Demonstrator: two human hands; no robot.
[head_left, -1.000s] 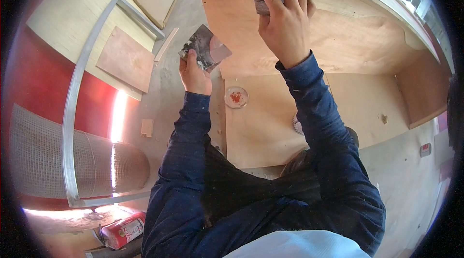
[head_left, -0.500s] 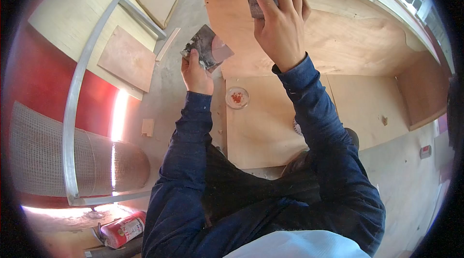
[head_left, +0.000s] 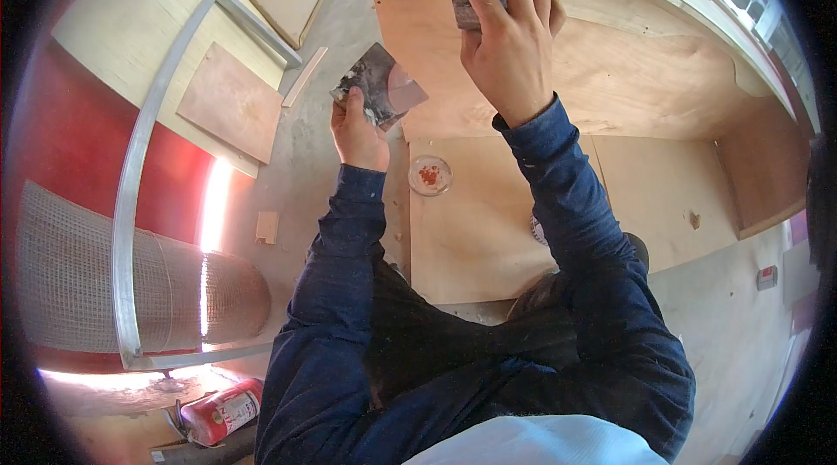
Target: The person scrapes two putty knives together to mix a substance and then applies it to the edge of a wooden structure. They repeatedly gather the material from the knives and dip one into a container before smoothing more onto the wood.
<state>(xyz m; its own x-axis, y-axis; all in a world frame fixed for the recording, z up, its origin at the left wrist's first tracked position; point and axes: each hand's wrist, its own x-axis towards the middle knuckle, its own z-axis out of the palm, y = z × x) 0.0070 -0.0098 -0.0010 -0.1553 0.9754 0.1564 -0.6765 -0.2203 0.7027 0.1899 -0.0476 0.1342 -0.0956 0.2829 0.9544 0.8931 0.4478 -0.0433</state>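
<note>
My left hand (head_left: 360, 134) is closed on a flat metal putty scraper (head_left: 375, 73), thumb on top. Smears of pale filler and a pinkish patch show on its face. Higher up, my right hand (head_left: 513, 60) grips a second putty scraper (head_left: 466, 15), a dark grey plate, with the fingers spread flat over it. That plate lies at the top edge of a plywood cabinet (head_left: 645, 73), overlapping its pale rim. The plate's far edge is cut off by the frame. Below, between my arms, a clear round dish (head_left: 430, 176) with red bits rests on a plywood panel (head_left: 471, 247).
To the left stand a metal frame (head_left: 131, 203) and a roll of wire mesh (head_left: 105, 264). A red fire extinguisher (head_left: 222, 413) lies at lower left. A small wood block (head_left: 267, 228) is on the floor, and a small red-and-grey object (head_left: 767, 277) lies at right.
Both hands and their scrapers have shifted very slightly to the right in the view, my right hand also slightly up. The holds are unchanged.
</note>
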